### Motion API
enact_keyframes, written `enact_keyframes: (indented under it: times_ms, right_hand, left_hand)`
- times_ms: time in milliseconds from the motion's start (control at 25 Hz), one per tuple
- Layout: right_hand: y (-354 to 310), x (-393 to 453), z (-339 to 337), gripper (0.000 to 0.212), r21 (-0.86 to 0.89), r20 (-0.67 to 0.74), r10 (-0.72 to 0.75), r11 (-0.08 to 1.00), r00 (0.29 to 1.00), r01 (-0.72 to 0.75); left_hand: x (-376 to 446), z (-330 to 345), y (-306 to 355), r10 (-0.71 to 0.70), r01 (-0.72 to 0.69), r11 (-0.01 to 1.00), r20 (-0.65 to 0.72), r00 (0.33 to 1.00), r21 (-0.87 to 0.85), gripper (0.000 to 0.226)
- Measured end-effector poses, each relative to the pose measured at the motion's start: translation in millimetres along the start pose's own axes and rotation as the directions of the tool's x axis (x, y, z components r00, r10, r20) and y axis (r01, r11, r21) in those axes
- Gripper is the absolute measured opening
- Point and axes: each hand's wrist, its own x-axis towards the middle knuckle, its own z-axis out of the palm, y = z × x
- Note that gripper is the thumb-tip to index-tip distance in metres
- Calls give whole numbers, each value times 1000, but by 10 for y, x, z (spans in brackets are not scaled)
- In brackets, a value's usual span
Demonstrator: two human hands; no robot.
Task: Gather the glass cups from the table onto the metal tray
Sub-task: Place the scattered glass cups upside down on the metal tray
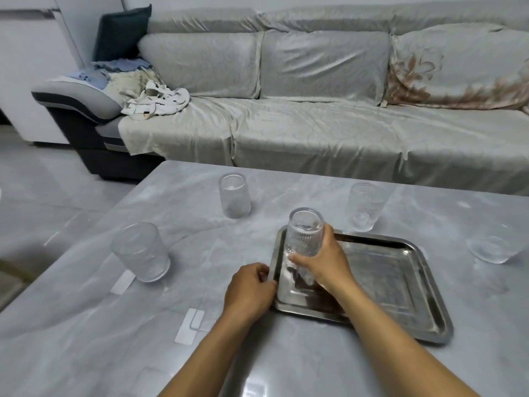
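Observation:
A rectangular metal tray (pixel 400 282) lies on the grey marble table. My right hand (pixel 323 262) grips a ribbed glass cup (pixel 305 233) upright over the tray's left part; whether its base touches the tray is hidden by the hand. My left hand (pixel 249 290) pinches the tray's left rim. Other glass cups stand on the table: a wide one at the left (pixel 141 252), a tall one behind (pixel 234 196), a tall one past the tray's far edge (pixel 365 206), and a low one at the right (pixel 493 247).
A grey sofa (pixel 315 124) runs along the far side of the table, with crumpled cloths (pixel 156 101) at its left end. The table's left edge drops to a grey tiled floor (pixel 43 196). White tape patches (pixel 190 325) are stuck on the tabletop.

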Motion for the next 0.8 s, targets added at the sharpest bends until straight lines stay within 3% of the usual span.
enact_keyframes:
  times_ms: [80,120,160,200,240,280,360,480,600,720,760,800]
  right_hand:
    - [-31,-134,-37,105,98,-6,33,995,999,-32]
    - [-18,-235,-73,105,84,-30,33,996,999,-30]
    - [-6,-372,-101,101,53,-51,18,998,999,-15]
    - [-1,-531,-151,95,34,-69,-12,999,998,14]
    - [-14,-695,-211,88,24,-73,-50,998,996,52]
    - [-37,-842,-267,82,6,-64,-93,996,994,93]
    - [-103,-1059,-345,74,-46,-30,-168,985,985,167]
    - [-237,-1223,-425,58,-73,33,-218,973,975,220]
    - [-352,-1298,-555,40,-42,53,-205,977,977,208]
    - [-498,-1279,-600,35,302,127,-13,953,992,-26]
    - [-570,-1272,-586,34,475,235,90,858,968,-195]
    - [-625,-1268,-570,35,608,381,165,697,910,-381]
  left_hand:
    - [-2,-249,28,20,-25,999,-132,991,-35,43]
    - [7,-422,25,43,-64,996,-276,960,-66,47]
    - [3,-638,-12,70,-112,992,-461,884,-65,50]
    - [1,-856,-70,111,-145,989,-639,762,-1,55]
    - [-5,-1062,-150,145,-112,989,-748,647,95,64]
    - [11,-1235,-253,153,-41,986,-792,591,160,74]
    - [64,-1473,-475,38,101,985,-738,674,142,94]
    - [154,-1621,-695,-195,130,979,-540,819,-156,94]
    - [54,-1542,-554,-115,37,988,-553,825,-149,84]
    - [-191,-1292,-112,68,-202,940,-430,900,-275,78]
    - [-276,-1165,37,125,-258,890,-344,931,-376,75]
    - [-357,-995,169,173,-276,824,-245,954,-495,72]
